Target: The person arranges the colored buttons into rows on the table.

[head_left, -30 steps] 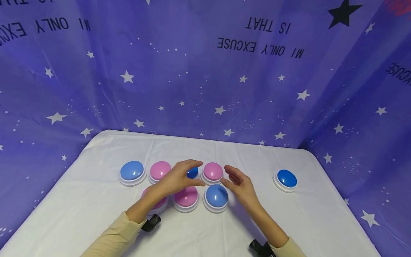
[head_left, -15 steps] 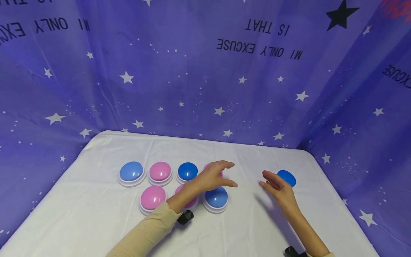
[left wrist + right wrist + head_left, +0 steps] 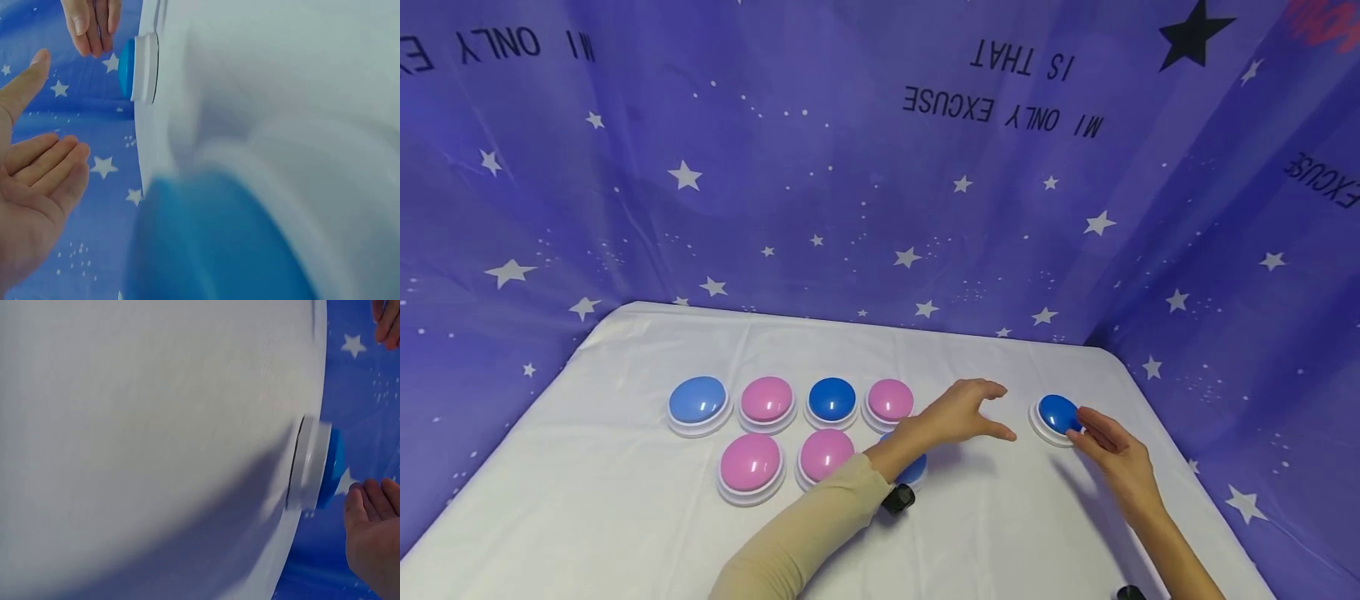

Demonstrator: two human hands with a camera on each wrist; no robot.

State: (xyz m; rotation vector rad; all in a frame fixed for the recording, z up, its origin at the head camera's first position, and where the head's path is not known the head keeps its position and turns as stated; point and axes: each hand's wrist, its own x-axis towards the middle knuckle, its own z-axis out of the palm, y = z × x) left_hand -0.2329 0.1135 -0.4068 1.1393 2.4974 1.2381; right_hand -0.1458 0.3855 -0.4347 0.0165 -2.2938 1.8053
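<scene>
A dark blue push button (image 3: 1058,412) with a white round base sits alone at the right of the table. Just right of it is my right hand (image 3: 1120,462), fingers loosely extended; the right wrist view shows the fingertips (image 3: 373,487) close to the blue dome (image 3: 333,467), and whether they touch I cannot tell. To the button's left hovers my left hand (image 3: 964,412), thumb and fingers spread apart and holding nothing. Under my left forearm lies a light blue button (image 3: 915,472), partly hidden. In the left wrist view, a blue dome (image 3: 206,244) looms large and blurred.
On the white-covered table (image 3: 625,517), the back row has a light blue button (image 3: 697,400), a pink one (image 3: 766,399), a dark blue one (image 3: 832,400) and another pink one (image 3: 890,400). Two pink buttons (image 3: 750,462) stand in front. A purple starry curtain (image 3: 820,183) surrounds the table.
Both hands have swept right, away from the grouped buttons. My right hand has come beside the lone dark blue button, and my left hand has cleared the back-row pink button. No button has visibly moved.
</scene>
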